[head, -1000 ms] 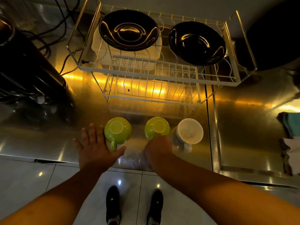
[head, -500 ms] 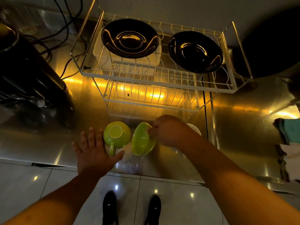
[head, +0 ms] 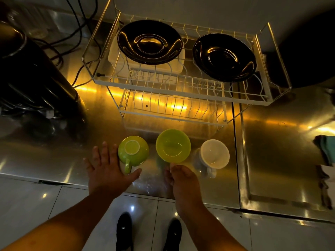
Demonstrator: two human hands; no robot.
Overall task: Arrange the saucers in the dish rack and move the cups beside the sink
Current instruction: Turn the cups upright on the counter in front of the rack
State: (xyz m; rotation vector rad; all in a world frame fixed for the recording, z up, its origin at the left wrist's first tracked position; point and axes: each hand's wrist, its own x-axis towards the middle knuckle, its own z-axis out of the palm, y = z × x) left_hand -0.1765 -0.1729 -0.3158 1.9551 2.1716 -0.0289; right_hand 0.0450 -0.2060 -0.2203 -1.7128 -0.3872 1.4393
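Two black saucers lie on the top tier of the white wire dish rack. Three cups stand in a row on the steel counter in front of the rack. The left green cup is upside down, its handle toward me. My left hand lies flat and open beside it, thumb by the handle. The middle green cup is mouth up, and my right hand grips its near side, hiding the handle. A white cup stands to the right, untouched.
The sink basin lies right of the cups, with cloths on its far edge. A black appliance with cables stands at the left. A white container sits under the left saucer. The counter's front edge runs just below my hands.
My right hand took the middle green cup, tipped it onto its side and turned it mouth up. The left hand has stayed flat beside the left cup.
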